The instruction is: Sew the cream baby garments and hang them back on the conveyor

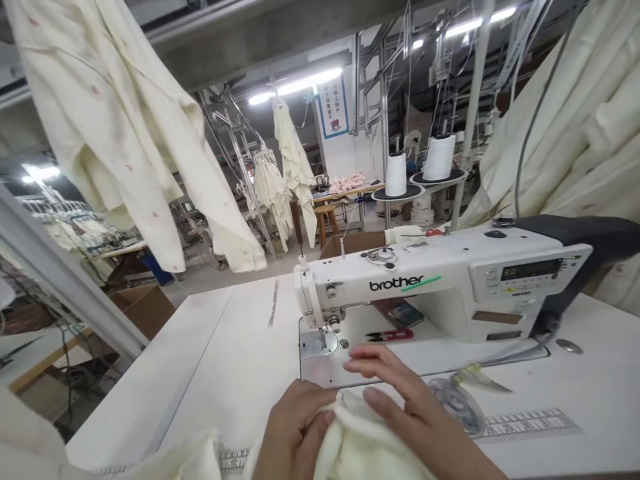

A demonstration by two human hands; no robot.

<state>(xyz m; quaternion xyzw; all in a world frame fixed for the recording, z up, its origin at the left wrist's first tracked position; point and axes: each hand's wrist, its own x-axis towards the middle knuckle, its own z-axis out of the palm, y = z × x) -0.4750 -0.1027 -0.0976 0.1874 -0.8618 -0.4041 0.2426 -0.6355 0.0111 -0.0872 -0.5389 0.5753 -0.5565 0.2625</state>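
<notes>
Cream fabric [357, 443] lies bunched at the table's front edge, just before the sewing machine [380, 280]. My left hand [300, 423] pinches a folded edge of it between thumb and fingers. Over the same fabric, my right hand [407, 400] has its fingers spread, with the index finger stretched toward the needle plate [320, 343]; the thumb is close to the cloth, and whether it touches I cannot tell. Both hands are in front of the presser foot [324, 331], which has no fabric under it.
Red-handled thread snips [390, 335] and a phone [399, 312] lie under the machine arm. To the right are a clear plastic disc [457, 403], a yellow-clear tool [480, 378] and a printed ruler [533, 425]. Cream garments [125, 147] hang at left; thread cones [396, 175] stand behind.
</notes>
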